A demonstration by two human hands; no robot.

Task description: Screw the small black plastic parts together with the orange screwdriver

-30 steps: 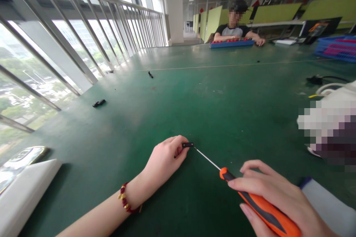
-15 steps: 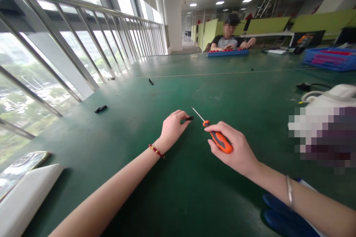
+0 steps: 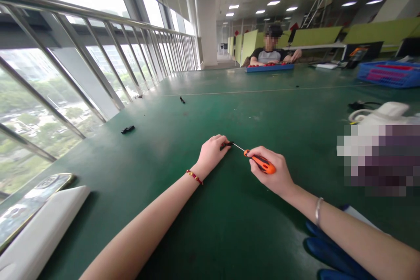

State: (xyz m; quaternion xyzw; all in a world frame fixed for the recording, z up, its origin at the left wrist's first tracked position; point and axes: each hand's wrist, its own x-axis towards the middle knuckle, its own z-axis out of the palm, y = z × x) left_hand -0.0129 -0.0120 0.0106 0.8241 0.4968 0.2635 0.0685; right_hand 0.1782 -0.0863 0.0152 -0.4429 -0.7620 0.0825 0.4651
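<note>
Near the middle of the green table [image 3: 183, 153], my left hand [image 3: 213, 149] pinches a small black part [image 3: 226, 145] between thumb and fingers. Its exact kind is too small to make out, and my fingers cover some of it. My right hand [image 3: 272, 170] is closed around the handle of an orange and dark grey screwdriver [image 3: 262, 164]. The thin metal shaft points left, and its tip meets the right end of the black part.
Two more black pieces [image 3: 127, 129] [image 3: 182, 100] lie to the left. A phone [image 3: 36, 203] and a white box [image 3: 49, 227] sit at the near left, dark blue gloves [image 3: 331, 249] under my right forearm. Across the table, a person [image 3: 269, 54] sits behind a blue tray [image 3: 271, 68].
The screwdriver has moved left and its tip, apart from the black part before, now touches it. My right hand's fingers have closed more tightly on the handle. The whole view has shifted slightly.
</note>
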